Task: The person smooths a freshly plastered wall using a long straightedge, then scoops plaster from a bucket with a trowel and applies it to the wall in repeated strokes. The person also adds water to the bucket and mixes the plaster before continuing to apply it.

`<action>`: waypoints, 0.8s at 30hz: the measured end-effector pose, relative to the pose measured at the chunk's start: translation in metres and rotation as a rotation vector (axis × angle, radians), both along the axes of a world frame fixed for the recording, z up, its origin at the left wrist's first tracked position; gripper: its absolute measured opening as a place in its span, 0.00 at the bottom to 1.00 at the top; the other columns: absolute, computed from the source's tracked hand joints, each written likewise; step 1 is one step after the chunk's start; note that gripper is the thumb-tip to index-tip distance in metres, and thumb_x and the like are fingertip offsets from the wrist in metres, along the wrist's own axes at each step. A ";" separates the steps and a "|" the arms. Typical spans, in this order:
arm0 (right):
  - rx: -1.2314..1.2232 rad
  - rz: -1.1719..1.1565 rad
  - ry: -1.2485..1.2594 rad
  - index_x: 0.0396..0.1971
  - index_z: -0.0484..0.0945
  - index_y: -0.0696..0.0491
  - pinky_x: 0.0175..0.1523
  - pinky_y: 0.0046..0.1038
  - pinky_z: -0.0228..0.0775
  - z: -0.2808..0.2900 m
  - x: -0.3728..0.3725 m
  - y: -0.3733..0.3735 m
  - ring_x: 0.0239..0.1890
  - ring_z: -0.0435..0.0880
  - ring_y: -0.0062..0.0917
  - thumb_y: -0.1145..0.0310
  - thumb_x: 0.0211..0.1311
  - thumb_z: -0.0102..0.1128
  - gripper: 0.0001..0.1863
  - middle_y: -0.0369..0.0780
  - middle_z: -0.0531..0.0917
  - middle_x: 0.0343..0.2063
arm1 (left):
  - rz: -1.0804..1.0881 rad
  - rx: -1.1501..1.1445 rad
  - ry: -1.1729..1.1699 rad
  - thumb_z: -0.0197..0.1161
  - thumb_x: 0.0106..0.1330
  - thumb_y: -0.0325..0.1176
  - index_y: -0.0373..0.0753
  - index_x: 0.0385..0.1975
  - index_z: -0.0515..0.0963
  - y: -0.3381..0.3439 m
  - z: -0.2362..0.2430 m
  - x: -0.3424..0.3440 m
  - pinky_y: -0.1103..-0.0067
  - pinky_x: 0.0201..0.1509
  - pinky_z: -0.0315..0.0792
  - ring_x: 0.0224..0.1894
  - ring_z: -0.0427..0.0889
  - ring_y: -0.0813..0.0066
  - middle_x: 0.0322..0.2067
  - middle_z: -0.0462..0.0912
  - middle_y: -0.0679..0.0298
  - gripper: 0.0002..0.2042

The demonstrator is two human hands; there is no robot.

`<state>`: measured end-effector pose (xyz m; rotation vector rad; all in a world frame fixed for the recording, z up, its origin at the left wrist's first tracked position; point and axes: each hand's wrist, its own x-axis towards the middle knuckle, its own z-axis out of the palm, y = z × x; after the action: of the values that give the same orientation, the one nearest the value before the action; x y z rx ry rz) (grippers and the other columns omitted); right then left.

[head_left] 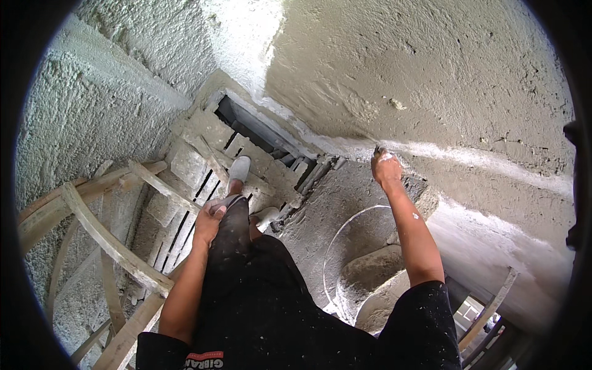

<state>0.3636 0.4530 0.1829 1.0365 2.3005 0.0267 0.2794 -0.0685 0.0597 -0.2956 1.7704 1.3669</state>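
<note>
My right hand (386, 168) reaches up to the plastered wall (431, 80). Its fingers are closed round a small dark thing that mostly hides in the grip, and whitish paste sticks to the knuckles. Beside my bent knee is my left hand (213, 214), fingers curled, at a thin grey edge I cannot make out. The wall by my right hand carries wet-looking grey-brown plaster, with a pale band (475, 155) running along it. Below my right forearm, a round tub with a thin white rim (327, 262) holds grey material and a rough lump (373, 268).
Slatted, mortar-crusted boards (176, 231) lie under my light shoes (239, 168). A dark rectangular opening (253, 129) lies along the wall's foot. Curved wooden framing (111, 240) stands at the left before a rough plastered wall (80, 117). A wooden strut (490, 308) leans at lower right.
</note>
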 end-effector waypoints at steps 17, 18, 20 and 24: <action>-0.052 0.131 0.424 0.39 0.83 0.60 0.51 0.43 0.77 0.040 -0.085 0.009 0.44 0.85 0.49 0.57 0.62 0.65 0.18 0.55 0.86 0.36 | 0.035 0.009 0.002 0.65 0.70 0.32 0.28 0.57 0.74 -0.004 0.007 0.005 0.77 0.55 0.73 0.47 0.82 0.72 0.46 0.85 0.55 0.19; -0.108 0.070 0.436 0.39 0.83 0.60 0.51 0.43 0.77 0.053 -0.088 0.007 0.43 0.86 0.48 0.57 0.62 0.64 0.19 0.55 0.86 0.36 | 0.035 0.023 0.004 0.65 0.70 0.33 0.29 0.57 0.74 -0.004 0.006 0.006 0.77 0.55 0.73 0.47 0.82 0.71 0.46 0.85 0.55 0.20; -0.237 -0.114 0.400 0.45 0.83 0.60 0.49 0.39 0.78 0.087 -0.087 0.002 0.36 0.88 0.42 0.54 0.64 0.64 0.22 0.53 0.86 0.32 | -0.004 0.006 0.031 0.65 0.70 0.34 0.29 0.57 0.74 -0.003 0.001 0.007 0.76 0.55 0.73 0.47 0.82 0.71 0.46 0.85 0.55 0.20; -0.239 -0.319 0.549 0.57 0.76 0.60 0.32 0.25 0.76 0.177 -0.026 -0.013 0.27 0.81 0.20 0.58 0.66 0.64 0.26 0.39 0.83 0.30 | -0.111 -0.023 0.069 0.65 0.70 0.35 0.30 0.58 0.74 0.007 -0.005 0.005 0.76 0.53 0.74 0.46 0.82 0.70 0.45 0.85 0.56 0.21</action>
<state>0.3372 0.4404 0.3596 1.3950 2.4847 -0.7244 0.2848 -0.0612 0.0546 -0.1613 1.8327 1.2919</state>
